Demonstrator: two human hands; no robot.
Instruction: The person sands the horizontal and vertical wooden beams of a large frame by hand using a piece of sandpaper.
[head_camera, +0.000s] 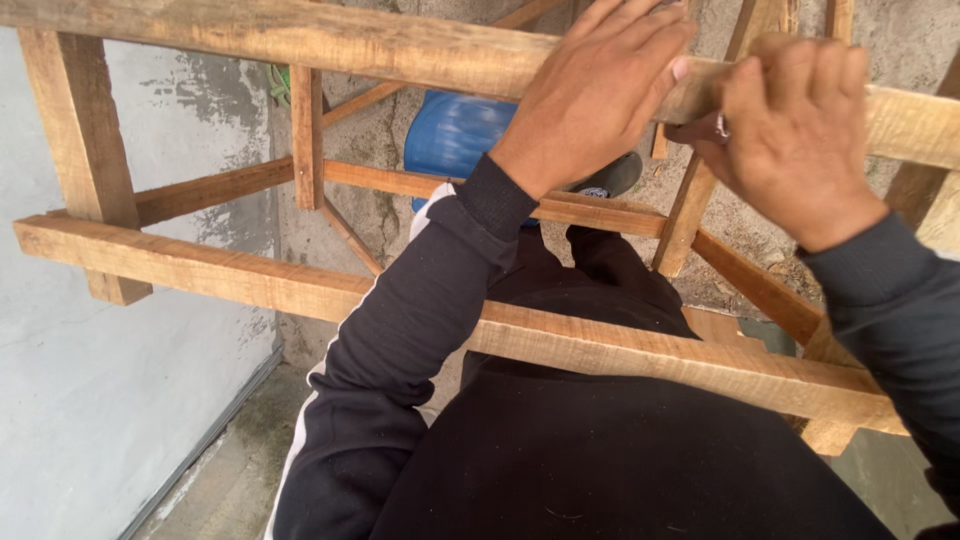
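Left hand (600, 85): laid flat on the top rail (300, 40) of a wooden frame, fingers stretched out together and pressed on the wood.
Right hand (790, 130): curled tightly around the same rail, just beside the left hand.
Rail: runs across the upper part of the view, above the lower beam (620, 350).
Behind: a blue barrel (450, 130) is seen through the frame.

Blue plastic drum (450, 130): upper centre of the frame, seen through the timber members, standing on the ground. Grey plastered wall (110, 400): left side, stained dark in patches near the top. Concrete floor (240, 480): lower left, rough, meeting the wall along a dark seam. Green cord (279, 85): upper left, a small tangle, partly hidden.
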